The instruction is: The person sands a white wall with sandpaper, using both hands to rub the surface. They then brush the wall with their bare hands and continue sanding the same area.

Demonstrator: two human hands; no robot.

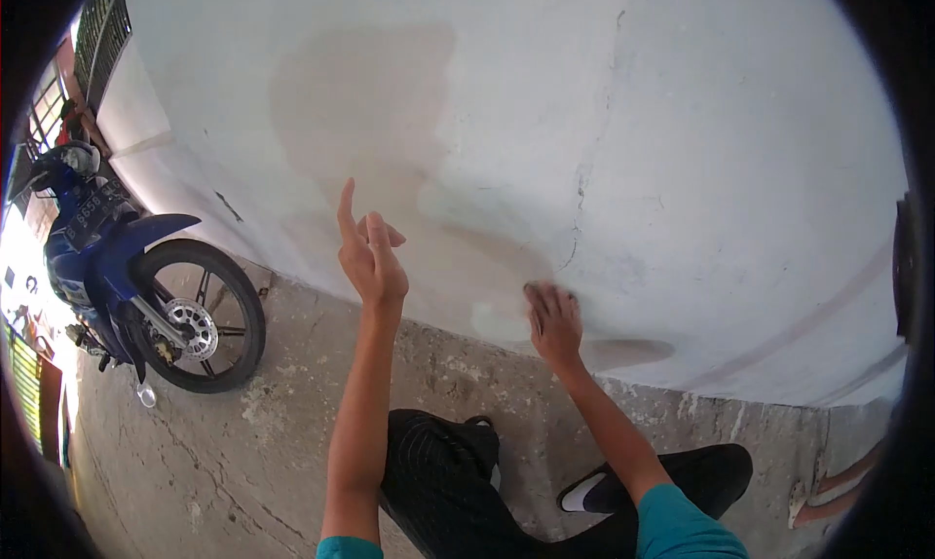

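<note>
My left hand [373, 257] is raised in front of the white wall [721, 169]. One finger points up, the others are partly bent, and nothing is in it. Low on the wall, my right hand [555, 322] presses with its fingers bent and close together. A thin dark edge shows by its thumb and fingertips; what it is I cannot make out. A crack [581, 194] runs down the wall just above this hand. Shadows of my head and arm fall across the painted surface.
A blue motorcycle [117, 257] stands at the left, its front wheel [255, 316] near the wall. My bent legs [438, 471] are over the rough concrete floor [263, 462]. Another person's legs [845, 491] show at the right edge, near a dark object [905, 267] on the wall.
</note>
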